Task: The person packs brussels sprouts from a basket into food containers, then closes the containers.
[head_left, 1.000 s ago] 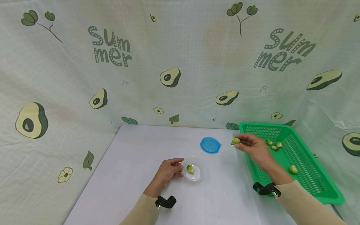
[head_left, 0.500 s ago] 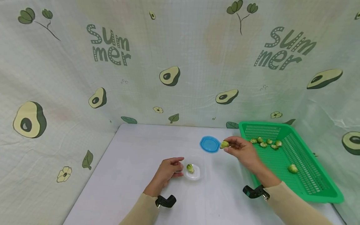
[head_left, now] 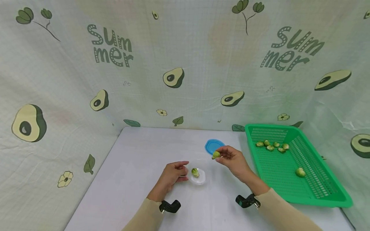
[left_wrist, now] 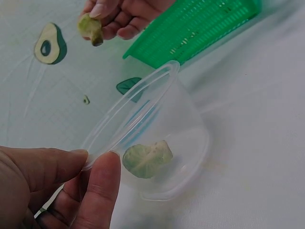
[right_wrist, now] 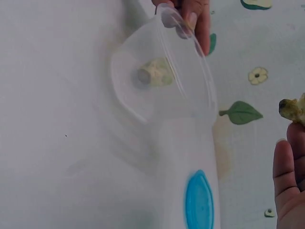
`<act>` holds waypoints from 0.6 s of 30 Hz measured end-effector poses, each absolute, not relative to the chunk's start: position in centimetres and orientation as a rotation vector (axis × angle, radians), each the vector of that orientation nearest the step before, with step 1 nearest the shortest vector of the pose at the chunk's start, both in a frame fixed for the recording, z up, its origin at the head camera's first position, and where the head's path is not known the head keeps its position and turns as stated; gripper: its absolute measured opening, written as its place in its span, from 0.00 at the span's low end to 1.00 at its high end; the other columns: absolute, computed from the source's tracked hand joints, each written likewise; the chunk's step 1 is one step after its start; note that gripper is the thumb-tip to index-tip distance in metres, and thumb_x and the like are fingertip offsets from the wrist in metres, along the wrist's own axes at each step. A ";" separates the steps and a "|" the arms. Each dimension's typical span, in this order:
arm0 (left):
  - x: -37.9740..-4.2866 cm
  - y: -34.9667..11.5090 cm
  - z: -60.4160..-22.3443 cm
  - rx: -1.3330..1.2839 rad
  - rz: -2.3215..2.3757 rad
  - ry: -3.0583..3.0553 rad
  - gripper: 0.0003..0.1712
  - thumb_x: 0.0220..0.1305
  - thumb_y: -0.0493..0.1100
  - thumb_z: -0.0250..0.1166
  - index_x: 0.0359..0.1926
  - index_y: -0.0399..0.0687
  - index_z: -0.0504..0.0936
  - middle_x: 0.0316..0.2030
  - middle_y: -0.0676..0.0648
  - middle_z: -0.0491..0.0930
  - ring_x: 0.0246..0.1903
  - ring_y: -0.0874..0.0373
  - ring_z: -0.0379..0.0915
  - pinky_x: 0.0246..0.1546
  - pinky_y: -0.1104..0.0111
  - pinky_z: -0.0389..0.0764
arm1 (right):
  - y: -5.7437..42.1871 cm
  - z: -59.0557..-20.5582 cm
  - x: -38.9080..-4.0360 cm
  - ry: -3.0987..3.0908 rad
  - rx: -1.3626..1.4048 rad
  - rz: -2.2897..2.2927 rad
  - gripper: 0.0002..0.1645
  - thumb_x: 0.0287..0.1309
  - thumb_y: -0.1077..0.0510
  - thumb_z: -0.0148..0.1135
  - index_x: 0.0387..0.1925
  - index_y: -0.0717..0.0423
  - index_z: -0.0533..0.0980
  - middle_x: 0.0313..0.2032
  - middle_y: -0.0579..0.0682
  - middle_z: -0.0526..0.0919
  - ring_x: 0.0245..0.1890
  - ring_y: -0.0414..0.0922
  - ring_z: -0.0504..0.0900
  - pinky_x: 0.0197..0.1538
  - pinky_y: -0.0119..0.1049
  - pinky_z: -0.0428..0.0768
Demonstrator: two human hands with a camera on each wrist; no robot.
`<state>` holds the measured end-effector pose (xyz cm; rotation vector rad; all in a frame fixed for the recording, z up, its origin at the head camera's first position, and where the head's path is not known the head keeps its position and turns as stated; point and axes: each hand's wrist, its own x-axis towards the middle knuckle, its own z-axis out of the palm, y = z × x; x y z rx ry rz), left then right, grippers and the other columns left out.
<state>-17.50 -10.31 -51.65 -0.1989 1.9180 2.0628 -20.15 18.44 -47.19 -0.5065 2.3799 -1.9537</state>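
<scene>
A clear plastic tub (left_wrist: 190,119) stands on the white table with one Brussels sprout (left_wrist: 147,160) lying inside it. My left hand (head_left: 172,175) pinches the tub's rim between thumb and finger, as the left wrist view shows. My right hand (head_left: 235,162) holds another Brussels sprout (head_left: 215,155) between thumb and fingertips, up and to the right of the tub. In the right wrist view that sprout (right_wrist: 293,109) is partly cut off by the frame's edge. Behind the tub lies a blue lid (head_left: 213,145), overlapped by the right hand's sprout in the head view.
At the right stands a green plastic basket (head_left: 289,179). Several Brussels sprouts (head_left: 270,148) are clustered near its far end, and a single sprout (head_left: 300,172) sits further forward. A patterned cloth (head_left: 199,48) hangs behind the table (head_left: 138,154).
My right hand has carried its sprout from beside the basket leftward and nearer, towards the tub. The left hand and the tub have stayed in place.
</scene>
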 end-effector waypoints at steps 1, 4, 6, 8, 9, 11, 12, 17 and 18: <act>-17.5 -10.3 -51.6 -0.200 2.063 1.919 0.28 0.68 0.29 0.68 0.68 0.34 0.79 0.38 0.48 0.78 0.36 0.59 0.81 0.39 0.67 0.91 | 18.2 -47.4 -20.1 2.372 -0.497 -1.951 0.20 0.63 0.70 0.72 0.55 0.70 0.79 0.47 0.65 0.85 0.43 0.39 0.85 0.46 0.26 0.87; -17.5 -10.4 -51.7 -0.203 2.056 1.928 0.27 0.68 0.29 0.68 0.68 0.35 0.79 0.38 0.48 0.78 0.36 0.59 0.81 0.39 0.67 0.91 | 17.4 -48.2 -20.0 2.363 -0.461 -1.930 0.19 0.62 0.69 0.72 0.54 0.69 0.80 0.47 0.66 0.85 0.43 0.39 0.85 0.46 0.26 0.87; -17.5 -10.4 -51.8 -0.206 2.054 1.930 0.27 0.68 0.30 0.68 0.68 0.35 0.79 0.38 0.48 0.78 0.36 0.59 0.81 0.39 0.67 0.91 | 16.9 -48.6 -20.0 2.355 -0.451 -1.913 0.19 0.62 0.68 0.73 0.54 0.68 0.80 0.48 0.65 0.85 0.43 0.39 0.85 0.46 0.26 0.87; -17.5 -10.5 -51.8 -0.208 2.053 1.933 0.27 0.69 0.30 0.68 0.68 0.36 0.79 0.38 0.48 0.78 0.36 0.59 0.81 0.39 0.67 0.91 | 16.5 -48.9 -20.0 2.347 -0.449 -1.900 0.19 0.62 0.67 0.73 0.54 0.67 0.81 0.48 0.64 0.86 0.43 0.39 0.85 0.46 0.27 0.87; -17.5 -10.5 -51.8 -0.208 2.053 1.934 0.27 0.69 0.30 0.68 0.68 0.36 0.79 0.38 0.48 0.78 0.36 0.59 0.81 0.39 0.67 0.91 | 16.3 -49.1 -19.9 2.343 -0.441 -1.895 0.19 0.62 0.67 0.74 0.53 0.66 0.81 0.48 0.64 0.86 0.43 0.40 0.85 0.46 0.27 0.87; -17.5 -10.4 -51.8 -0.209 2.054 1.933 0.27 0.68 0.30 0.68 0.68 0.36 0.79 0.38 0.48 0.78 0.36 0.59 0.81 0.39 0.67 0.91 | 16.0 -49.4 -19.8 2.348 -0.424 -1.882 0.18 0.62 0.66 0.74 0.53 0.64 0.82 0.47 0.61 0.87 0.43 0.40 0.85 0.45 0.27 0.87; -17.5 -10.4 -51.8 -0.210 2.053 1.933 0.27 0.68 0.30 0.68 0.68 0.36 0.79 0.38 0.48 0.78 0.36 0.59 0.81 0.39 0.67 0.91 | 15.9 -49.5 -19.8 2.350 -0.412 -1.875 0.18 0.62 0.66 0.74 0.53 0.63 0.82 0.47 0.61 0.87 0.43 0.41 0.85 0.45 0.27 0.87; -17.6 -10.3 -51.9 -0.220 2.050 1.934 0.27 0.68 0.30 0.68 0.67 0.36 0.80 0.38 0.48 0.78 0.36 0.58 0.81 0.38 0.67 0.91 | 15.4 -50.0 -19.7 2.386 -0.389 -1.835 0.17 0.61 0.65 0.75 0.51 0.61 0.84 0.45 0.58 0.89 0.42 0.43 0.85 0.43 0.27 0.86; -17.6 -10.3 -51.9 -0.221 2.051 1.934 0.27 0.68 0.30 0.68 0.67 0.36 0.80 0.38 0.48 0.78 0.36 0.59 0.81 0.38 0.67 0.91 | 15.4 -50.1 -19.7 2.393 -0.394 -1.831 0.17 0.61 0.64 0.76 0.51 0.61 0.84 0.45 0.58 0.89 0.42 0.44 0.85 0.43 0.27 0.86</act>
